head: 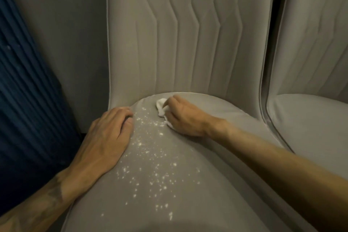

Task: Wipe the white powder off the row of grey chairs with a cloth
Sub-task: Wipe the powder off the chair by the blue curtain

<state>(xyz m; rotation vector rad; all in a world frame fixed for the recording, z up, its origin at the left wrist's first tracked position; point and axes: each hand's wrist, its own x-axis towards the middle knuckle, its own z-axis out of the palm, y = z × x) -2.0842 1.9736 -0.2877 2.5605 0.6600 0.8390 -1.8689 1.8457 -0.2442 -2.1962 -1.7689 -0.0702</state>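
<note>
The right hand point(185, 117) grips a small crumpled white cloth point(161, 106) at the back of the padded grey chair seat point(216, 156), just before the quilted backrest point(188, 34). The wipe looks barely begun: scattered white powder point(150, 156) runs from the cloth towards the seat's front. The left hand point(109, 135) rests flat on the seat's left edge, beside the powder. Next, I'd guess, strokes forward. A second grey chair point(310, 118) stands right of the seat, dark blue ribbed fabric point(24, 81) to its left.

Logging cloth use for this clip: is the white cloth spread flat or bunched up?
Bunched. The cloth is a small wad gripped in the right hand, only crumpled edges showing.
</note>
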